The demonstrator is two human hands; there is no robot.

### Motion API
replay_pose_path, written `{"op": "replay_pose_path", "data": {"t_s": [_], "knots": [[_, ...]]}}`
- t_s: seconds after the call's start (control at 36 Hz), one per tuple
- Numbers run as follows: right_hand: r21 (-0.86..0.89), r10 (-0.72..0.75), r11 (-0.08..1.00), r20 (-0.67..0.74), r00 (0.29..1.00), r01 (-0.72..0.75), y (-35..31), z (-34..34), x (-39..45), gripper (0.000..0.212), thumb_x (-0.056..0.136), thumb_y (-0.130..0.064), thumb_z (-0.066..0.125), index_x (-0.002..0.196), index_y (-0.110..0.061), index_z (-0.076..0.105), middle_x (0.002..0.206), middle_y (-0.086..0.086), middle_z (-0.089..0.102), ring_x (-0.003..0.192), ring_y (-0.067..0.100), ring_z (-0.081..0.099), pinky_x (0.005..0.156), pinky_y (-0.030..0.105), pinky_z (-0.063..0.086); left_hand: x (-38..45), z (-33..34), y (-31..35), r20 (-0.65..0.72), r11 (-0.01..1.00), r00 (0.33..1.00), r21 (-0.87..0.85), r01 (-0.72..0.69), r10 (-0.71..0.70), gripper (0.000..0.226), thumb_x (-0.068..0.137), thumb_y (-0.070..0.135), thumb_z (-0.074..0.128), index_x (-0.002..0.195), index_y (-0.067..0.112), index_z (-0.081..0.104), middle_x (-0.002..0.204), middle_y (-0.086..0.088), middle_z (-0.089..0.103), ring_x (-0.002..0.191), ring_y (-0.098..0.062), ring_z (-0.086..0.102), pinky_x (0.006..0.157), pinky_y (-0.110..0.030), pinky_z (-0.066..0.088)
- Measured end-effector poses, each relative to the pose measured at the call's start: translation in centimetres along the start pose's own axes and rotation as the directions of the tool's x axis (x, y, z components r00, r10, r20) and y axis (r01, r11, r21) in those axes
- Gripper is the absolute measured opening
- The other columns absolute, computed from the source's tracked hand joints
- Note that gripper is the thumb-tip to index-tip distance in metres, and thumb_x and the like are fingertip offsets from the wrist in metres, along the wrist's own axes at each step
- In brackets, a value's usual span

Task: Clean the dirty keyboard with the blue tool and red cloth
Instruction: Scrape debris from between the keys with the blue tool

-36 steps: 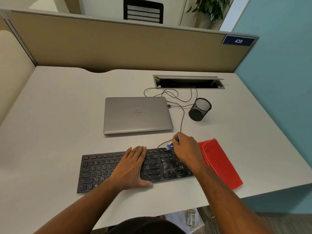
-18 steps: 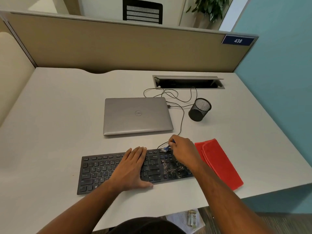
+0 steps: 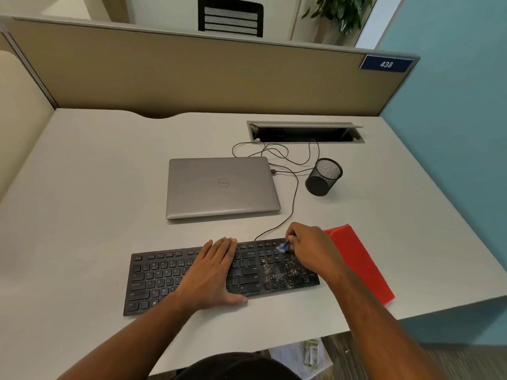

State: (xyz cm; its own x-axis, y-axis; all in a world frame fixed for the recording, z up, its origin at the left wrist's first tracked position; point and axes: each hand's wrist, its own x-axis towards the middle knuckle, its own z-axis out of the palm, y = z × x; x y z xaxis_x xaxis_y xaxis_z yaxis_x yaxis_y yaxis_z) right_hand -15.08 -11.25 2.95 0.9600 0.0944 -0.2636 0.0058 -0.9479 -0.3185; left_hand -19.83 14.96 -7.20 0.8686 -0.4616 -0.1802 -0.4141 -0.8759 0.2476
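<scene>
A black keyboard (image 3: 156, 278) lies near the desk's front edge, its right part speckled with pale crumbs (image 3: 277, 275). My left hand (image 3: 214, 272) rests flat on the middle keys, fingers straight. My right hand (image 3: 312, 248) grips a small blue tool (image 3: 284, 246) whose pale tip touches the upper keys above the crumbs; most of the tool is hidden by my fingers. A folded red cloth (image 3: 362, 264) lies on the desk just right of the keyboard, partly under my right forearm.
A shut grey laptop (image 3: 222, 187) sits behind the keyboard. A black mesh pen cup (image 3: 323, 176) stands to its right, with thin cables (image 3: 293, 204) running to a cable slot (image 3: 304, 133). Beige partitions (image 3: 192, 75) bound the desk (image 3: 82, 187). Papers (image 3: 299, 357) lie on the floor.
My right hand with the blue tool has made small shifts left and right along the keyboard's upper right keys. My left hand has stayed flat in place.
</scene>
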Motion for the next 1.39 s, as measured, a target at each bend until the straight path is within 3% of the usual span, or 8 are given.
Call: {"op": "replay_pose_path", "data": {"t_s": [0.08, 0.22, 0.5, 0.58, 0.81, 0.97, 1.11, 1.39], "knots": [[0.021, 0.007, 1.000, -0.078, 0.997, -0.005, -0.1, -0.4, -0.2, 0.012, 0.103, -0.018, 0.053, 0.102, -0.024, 0.063, 0.091, -0.003, 0.070, 0.074, 0.009, 0.062, 0.065, 0.025, 0.052, 0.1, 0.0, 0.0, -0.007, 1.000, 1.000, 0.005, 0.002, -0.002, 0.142, 0.067, 0.106, 0.035, 0.162, 0.016, -0.021, 0.172, -0.003, -0.015, 0.157, -0.017, -0.019, 0.125, -0.041, -0.015], [-0.007, -0.033, 0.999, -0.060, 0.998, 0.033, -0.6, 1.0, -1.0, 0.013, 0.104, -0.016, 0.051, 0.103, -0.025, 0.060, 0.080, -0.010, 0.061, 0.063, 0.003, 0.054, 0.051, 0.018, 0.033, 0.0, -0.1, 0.0, 0.003, 1.000, 1.000, 0.002, 0.001, -0.001, 0.142, 0.067, 0.106, 0.036, 0.161, 0.016, -0.022, 0.172, -0.003, -0.016, 0.156, -0.017, -0.020, 0.124, -0.040, -0.016], [0.125, -0.120, 0.984, -0.051, 0.991, 0.126, -3.1, 1.0, -1.3, 0.018, 0.104, -0.026, 0.051, 0.113, -0.030, 0.067, 0.098, -0.006, 0.071, 0.083, 0.011, 0.064, 0.075, 0.030, 0.054, 0.1, 0.0, 0.1, -0.015, 1.000, 1.000, -0.011, 0.001, -0.001, 0.142, 0.067, 0.105, 0.037, 0.163, 0.016, -0.016, 0.173, -0.003, -0.010, 0.158, -0.017, -0.014, 0.125, -0.040, -0.015], [0.036, -0.149, 0.988, -0.007, 0.989, 0.149, -3.4, 2.0, -1.0, 0.020, 0.102, -0.018, 0.055, 0.113, -0.032, 0.066, 0.102, -0.002, 0.073, 0.085, 0.015, 0.065, 0.074, 0.031, 0.054, 0.1, 0.0, 0.1, -0.009, 1.000, 1.000, 0.003, 0.002, -0.002, 0.142, 0.066, 0.106, 0.035, 0.163, 0.016, -0.016, 0.173, -0.002, -0.011, 0.158, -0.017, -0.014, 0.126, -0.040, -0.015], [-0.070, 0.030, 0.997, -0.119, 0.992, -0.038, 1.3, 0.2, -1.3, 0.010, 0.101, -0.015, 0.054, 0.102, -0.024, 0.059, 0.087, -0.004, 0.068, 0.067, 0.008, 0.056, 0.053, 0.022, 0.038, 0.0, 0.1, 0.0, -0.006, 1.000, 1.000, 0.003, 0.005, -0.005, 0.142, 0.067, 0.106, 0.035, 0.162, 0.016, -0.020, 0.172, -0.002, -0.017, 0.157, -0.017, -0.018, 0.125, -0.040, -0.015], [0.282, 0.126, 0.956, -0.140, 0.982, -0.083, 0.5, 0.6, -0.9, 0.014, 0.104, -0.027, 0.051, 0.102, -0.025, 0.065, 0.089, -0.009, 0.069, 0.080, 0.005, 0.064, 0.070, 0.027, 0.053, 0.1, 0.2, -0.1, -0.024, 1.000, 1.000, -0.023, 0.002, -0.002, 0.142, 0.067, 0.106, 0.037, 0.163, 0.016, -0.016, 0.173, -0.003, -0.011, 0.157, -0.017, -0.016, 0.125, -0.041, -0.014], [0.064, 0.091, 0.994, -0.139, 0.986, -0.083, 0.9, 1.2, -1.1, 0.009, 0.102, -0.014, 0.053, 0.102, -0.020, 0.059, 0.078, -0.009, 0.063, 0.064, 0.006, 0.056, 0.051, 0.021, 0.036, 0.1, 0.1, 0.0, 0.002, 1.000, 1.000, -0.010, 0.007, -0.007, 0.142, 0.066, 0.106, 0.035, 0.162, 0.018, -0.020, 0.173, -0.001, -0.014, 0.158, -0.017, -0.017, 0.125, -0.041, -0.015], [0.208, 0.196, 0.965, -0.159, 0.967, -0.161, 1.2, 1.9, -0.5, 0.017, 0.103, -0.025, 0.048, 0.103, -0.020, 0.064, 0.091, -0.003, 0.070, 0.078, 0.011, 0.063, 0.074, 0.036, 0.056, 0.1, 0.3, -0.1, -0.020, 1.000, 1.000, -0.028, 0.006, -0.006, 0.142, 0.065, 0.106, 0.037, 0.164, 0.018, -0.015, 0.173, -0.001, -0.009, 0.159, -0.017, -0.013, 0.127, -0.042, -0.011]]}}
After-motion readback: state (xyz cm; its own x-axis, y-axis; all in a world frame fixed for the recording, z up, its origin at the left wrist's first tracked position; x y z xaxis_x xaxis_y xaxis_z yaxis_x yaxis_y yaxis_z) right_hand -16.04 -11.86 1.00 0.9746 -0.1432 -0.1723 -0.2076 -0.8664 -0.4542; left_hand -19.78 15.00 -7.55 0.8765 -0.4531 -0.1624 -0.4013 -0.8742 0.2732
